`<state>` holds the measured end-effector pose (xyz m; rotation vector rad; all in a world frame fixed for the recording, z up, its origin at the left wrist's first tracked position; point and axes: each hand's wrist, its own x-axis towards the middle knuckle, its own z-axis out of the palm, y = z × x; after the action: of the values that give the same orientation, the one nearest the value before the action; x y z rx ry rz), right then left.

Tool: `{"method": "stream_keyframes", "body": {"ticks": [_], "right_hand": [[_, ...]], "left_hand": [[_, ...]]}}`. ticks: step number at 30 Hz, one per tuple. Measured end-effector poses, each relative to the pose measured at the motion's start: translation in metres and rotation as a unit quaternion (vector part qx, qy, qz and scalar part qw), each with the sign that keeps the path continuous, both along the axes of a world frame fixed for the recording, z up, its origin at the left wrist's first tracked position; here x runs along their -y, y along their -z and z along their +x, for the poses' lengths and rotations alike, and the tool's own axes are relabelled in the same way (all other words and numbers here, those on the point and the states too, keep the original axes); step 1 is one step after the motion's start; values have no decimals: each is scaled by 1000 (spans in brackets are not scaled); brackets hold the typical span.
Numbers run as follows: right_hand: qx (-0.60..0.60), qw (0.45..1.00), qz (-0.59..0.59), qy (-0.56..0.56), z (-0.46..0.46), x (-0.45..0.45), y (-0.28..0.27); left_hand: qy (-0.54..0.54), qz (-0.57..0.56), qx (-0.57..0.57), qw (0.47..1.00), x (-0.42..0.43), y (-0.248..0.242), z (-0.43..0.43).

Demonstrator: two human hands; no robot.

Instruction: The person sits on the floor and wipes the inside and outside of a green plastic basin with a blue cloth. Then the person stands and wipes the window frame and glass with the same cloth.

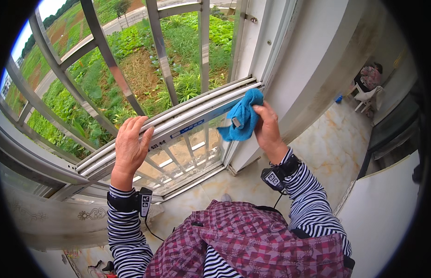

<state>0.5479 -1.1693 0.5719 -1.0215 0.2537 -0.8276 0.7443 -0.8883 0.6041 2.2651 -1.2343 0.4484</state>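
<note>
A bunched blue cloth [244, 116] with a small pale tag hangs from my right hand [269, 127], whose fingers and thumb grip its right side. The cloth is at the right end of the window's white metal sill rail [201, 109]; whether it touches the rail cannot be told. My left hand [129, 146] rests on the same rail farther left, fingers laid over its top and thumb apart. Dark dirt shows in the grooves of the sliding track [215, 95]. Below the rail is a fixed glass pane [187, 153], and a printed strip runs along the rail.
Metal security bars [163, 55] stand outside the window, before a vegetable garden [139, 69]. A white wall corner [306, 52] rises at the right. A white chair [366, 93] with things on it stands on the marble-patterned floor [326, 146]. A pale panel [382, 205] is at lower right.
</note>
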Motion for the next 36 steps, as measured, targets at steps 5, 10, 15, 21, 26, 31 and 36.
{"method": "stream_keyframes", "body": {"ticks": [5,10,15,21,26,31,36], "right_hand": [[-53,919,-369,125,32,70,-48],[-305,635,-695,144,76,66,-17],[-222,631,-743,35,93,28,-13],[-86,642,-756,-92,139,-73,-18],[3,654,-713,-252,187,-153,-19],[115,650,-696,-283,213,-205,-17],[21,752,-510,-417,229,-221,-24]], "left_hand": [[-15,9,-48,999,4,7,-1],[-20,-4,-36,999,2,7,-2],[-26,-18,-59,998,2,9,-1],[3,-173,-62,983,1,14,6],[-8,-305,-34,952,-3,11,6],[-36,-391,90,915,-41,13,6],[-95,-263,31,960,-70,15,11]]}}
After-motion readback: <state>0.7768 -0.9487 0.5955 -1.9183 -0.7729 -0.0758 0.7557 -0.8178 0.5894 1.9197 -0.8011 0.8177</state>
